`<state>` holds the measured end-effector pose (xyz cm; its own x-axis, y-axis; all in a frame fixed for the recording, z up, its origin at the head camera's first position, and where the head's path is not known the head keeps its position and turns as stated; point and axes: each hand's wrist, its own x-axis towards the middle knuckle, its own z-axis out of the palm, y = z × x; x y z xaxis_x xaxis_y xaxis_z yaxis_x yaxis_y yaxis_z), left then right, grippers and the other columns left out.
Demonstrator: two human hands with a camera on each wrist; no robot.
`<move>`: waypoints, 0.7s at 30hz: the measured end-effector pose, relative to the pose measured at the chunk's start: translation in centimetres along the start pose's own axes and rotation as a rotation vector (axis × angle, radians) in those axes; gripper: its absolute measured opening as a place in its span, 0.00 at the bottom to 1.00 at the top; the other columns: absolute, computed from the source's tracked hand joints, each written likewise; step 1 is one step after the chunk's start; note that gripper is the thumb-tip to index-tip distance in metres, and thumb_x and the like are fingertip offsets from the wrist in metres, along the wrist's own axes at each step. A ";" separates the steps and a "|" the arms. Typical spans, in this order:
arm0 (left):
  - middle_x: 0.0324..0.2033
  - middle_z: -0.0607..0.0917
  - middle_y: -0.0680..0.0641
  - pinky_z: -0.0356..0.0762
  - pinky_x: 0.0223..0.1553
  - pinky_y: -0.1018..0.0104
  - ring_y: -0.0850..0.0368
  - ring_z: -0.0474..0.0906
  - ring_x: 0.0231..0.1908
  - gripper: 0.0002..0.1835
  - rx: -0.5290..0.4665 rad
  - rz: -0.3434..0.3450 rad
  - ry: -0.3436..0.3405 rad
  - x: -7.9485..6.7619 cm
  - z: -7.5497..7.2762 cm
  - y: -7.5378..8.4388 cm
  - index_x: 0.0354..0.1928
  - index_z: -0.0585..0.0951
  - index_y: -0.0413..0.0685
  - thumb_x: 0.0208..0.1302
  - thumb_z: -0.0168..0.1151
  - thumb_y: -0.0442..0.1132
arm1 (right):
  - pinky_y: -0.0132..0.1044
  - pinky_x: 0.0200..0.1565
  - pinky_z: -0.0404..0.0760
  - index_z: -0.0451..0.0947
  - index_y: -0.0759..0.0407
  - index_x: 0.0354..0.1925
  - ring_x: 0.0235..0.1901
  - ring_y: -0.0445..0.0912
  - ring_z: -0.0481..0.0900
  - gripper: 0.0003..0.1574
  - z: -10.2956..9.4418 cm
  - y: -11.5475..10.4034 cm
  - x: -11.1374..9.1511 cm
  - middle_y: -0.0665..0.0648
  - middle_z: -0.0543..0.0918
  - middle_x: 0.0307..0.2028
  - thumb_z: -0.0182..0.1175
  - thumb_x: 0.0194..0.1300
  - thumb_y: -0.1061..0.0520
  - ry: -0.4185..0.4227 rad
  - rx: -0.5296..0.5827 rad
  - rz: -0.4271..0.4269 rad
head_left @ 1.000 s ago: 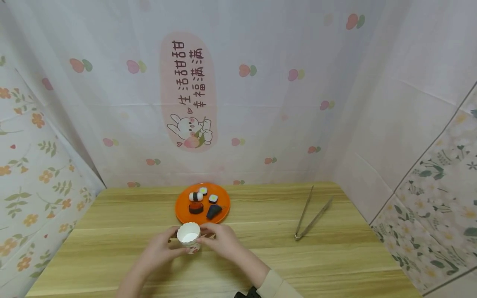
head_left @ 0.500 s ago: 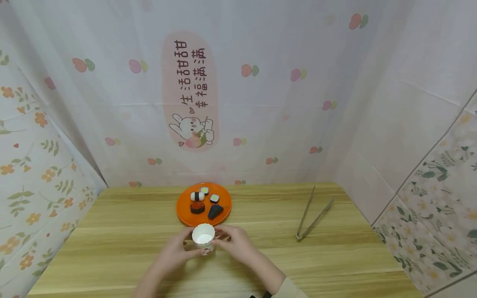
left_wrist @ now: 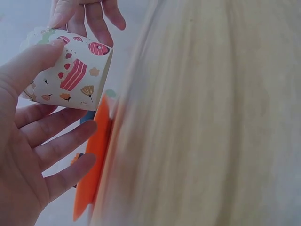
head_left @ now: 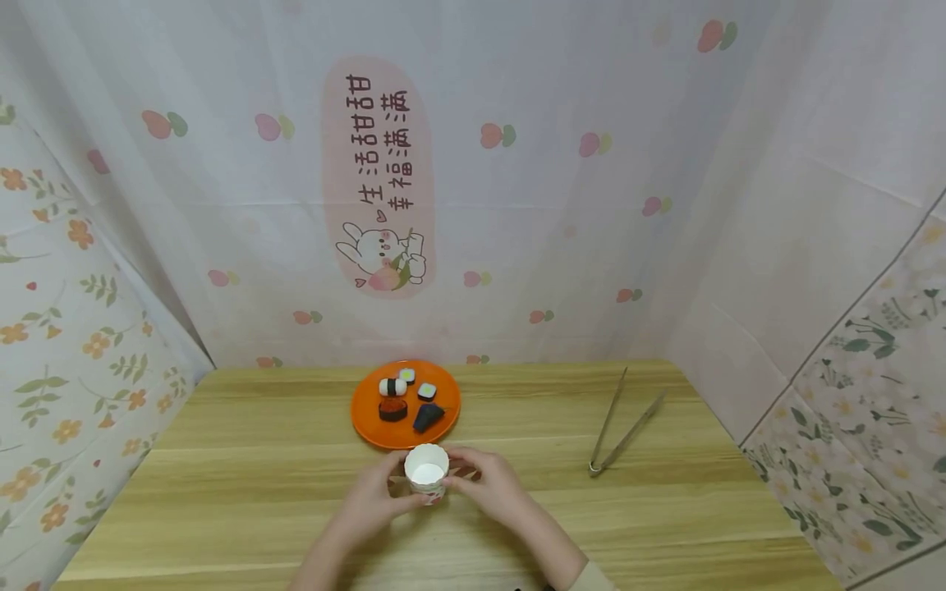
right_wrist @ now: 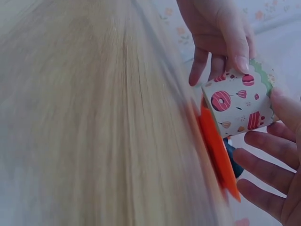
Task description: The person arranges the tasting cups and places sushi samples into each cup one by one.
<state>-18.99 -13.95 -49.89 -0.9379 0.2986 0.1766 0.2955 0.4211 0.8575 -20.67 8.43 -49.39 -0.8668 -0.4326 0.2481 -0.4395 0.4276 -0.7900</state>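
A white paper baking cup (head_left: pixel 427 469) with a scalloped rim is upright between the two hands, mouth upward, in the head view. Pink cake and doughnut prints cover its side, plain in both wrist views. My left hand (head_left: pixel 374 496) holds the cup from the left, its thumb (left_wrist: pixel 40 59) lying along the printed wall. From the other side my right hand (head_left: pixel 491 487) grips it too, thumb near the scalloped rim. The cup's base (right_wrist: pixel 214 113) is close over the wooden table. Directly behind the cup lies an orange plate (head_left: pixel 369 427).
Several toy sushi pieces sit on the plate, among them a dark cone roll (head_left: pixel 429 416) and a red-topped piece (head_left: pixel 392 410). Metal tongs (head_left: pixel 621 435) lie spread on the wooden table (head_left: pixel 222 492) at the right. Patterned curtains (head_left: pixel 517 205) stand behind and at both sides.
Both hands have moved to the right with the baking cup between them. The plate, the sushi and the tongs keep their places on the table.
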 end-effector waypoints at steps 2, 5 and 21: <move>0.45 0.82 0.51 0.74 0.47 0.47 0.51 0.77 0.45 0.33 -0.004 0.001 -0.012 0.1 0.2 -0.1 0.55 0.76 0.46 0.49 0.75 0.51 | 0.33 0.36 0.78 0.79 0.57 0.53 0.38 0.39 0.81 0.25 -0.2 0.3 -0.1 0.48 0.85 0.41 0.64 0.62 0.46 -0.006 0.006 0.001; 0.46 0.82 0.51 0.74 0.48 0.46 0.51 0.77 0.46 0.33 -0.005 0.006 -0.020 0.4 0.6 -0.2 0.55 0.75 0.46 0.49 0.75 0.52 | 0.33 0.37 0.78 0.78 0.57 0.54 0.38 0.40 0.81 0.26 -0.5 0.6 -0.3 0.49 0.85 0.42 0.64 0.62 0.46 -0.013 0.019 0.011; 0.49 0.82 0.46 0.72 0.53 0.45 0.49 0.77 0.49 0.35 -0.072 0.003 -0.059 2.5 2.3 -1.0 0.55 0.73 0.41 0.47 0.77 0.48 | 0.34 0.37 0.79 0.79 0.56 0.54 0.38 0.40 0.81 0.24 -1.7 2.9 -0.3 0.49 0.85 0.42 0.65 0.61 0.49 0.010 0.041 0.031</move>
<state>-21.19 -11.65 -51.43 -0.9241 0.3503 0.1526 0.2828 0.3583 0.8897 -22.07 11.17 -50.78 -0.8822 -0.4117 0.2286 -0.4026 0.4078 -0.8195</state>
